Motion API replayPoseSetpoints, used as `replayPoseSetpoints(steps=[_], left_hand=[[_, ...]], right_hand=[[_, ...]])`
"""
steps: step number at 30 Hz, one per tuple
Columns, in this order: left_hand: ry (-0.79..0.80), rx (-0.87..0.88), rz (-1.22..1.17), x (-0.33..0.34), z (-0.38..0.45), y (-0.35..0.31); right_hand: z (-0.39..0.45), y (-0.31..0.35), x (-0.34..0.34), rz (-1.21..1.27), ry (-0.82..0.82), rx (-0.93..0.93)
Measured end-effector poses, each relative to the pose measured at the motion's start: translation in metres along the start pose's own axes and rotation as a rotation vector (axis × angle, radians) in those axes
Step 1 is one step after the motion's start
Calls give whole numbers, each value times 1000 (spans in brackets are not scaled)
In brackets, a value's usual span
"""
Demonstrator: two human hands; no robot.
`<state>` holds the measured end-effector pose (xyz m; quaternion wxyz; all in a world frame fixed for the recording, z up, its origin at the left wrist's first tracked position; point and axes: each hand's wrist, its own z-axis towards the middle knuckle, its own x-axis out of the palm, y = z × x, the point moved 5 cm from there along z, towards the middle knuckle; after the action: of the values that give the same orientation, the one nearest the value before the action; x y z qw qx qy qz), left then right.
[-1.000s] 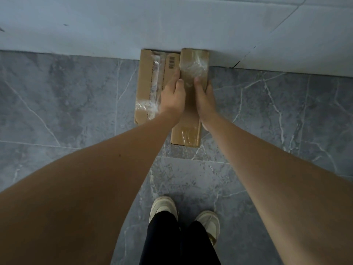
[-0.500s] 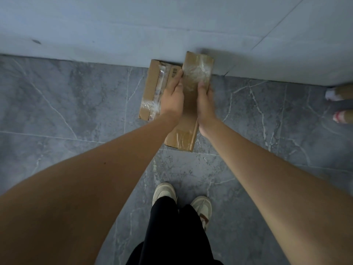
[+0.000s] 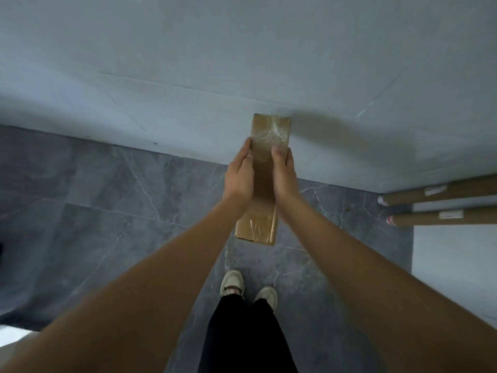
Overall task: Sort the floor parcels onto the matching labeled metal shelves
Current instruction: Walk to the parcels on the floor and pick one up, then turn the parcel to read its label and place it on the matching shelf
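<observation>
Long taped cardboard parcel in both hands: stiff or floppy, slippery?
The cardboard parcel looks stiff: straight past the left hand and right hand. Glossy tape wrap may be slick. Probably light, judging by the side-on hold.

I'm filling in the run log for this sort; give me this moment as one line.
phase: carrying | parcel: off floor, taped ends | left hand: grips left side | right hand: grips right side | two tubes: on floor at right | shelves: not in view

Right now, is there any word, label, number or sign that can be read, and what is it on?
None can be read.
Cardboard parcel, held between the left hand and the right hand: only clear tape, no print visible.
Upper cardboard tube: white label, too blurred to read.
Lower cardboard tube: white label, too blurred to read.
</observation>
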<state>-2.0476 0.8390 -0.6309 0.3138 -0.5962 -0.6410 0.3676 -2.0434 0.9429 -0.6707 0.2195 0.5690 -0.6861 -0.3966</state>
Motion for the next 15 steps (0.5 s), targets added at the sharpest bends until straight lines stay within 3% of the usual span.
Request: replayPoseSetpoints(steps=[15], left_hand=[[6,327,-37,-58,-201,-280]], right_hand=[[-228,262,-15,86,-4,-285]])
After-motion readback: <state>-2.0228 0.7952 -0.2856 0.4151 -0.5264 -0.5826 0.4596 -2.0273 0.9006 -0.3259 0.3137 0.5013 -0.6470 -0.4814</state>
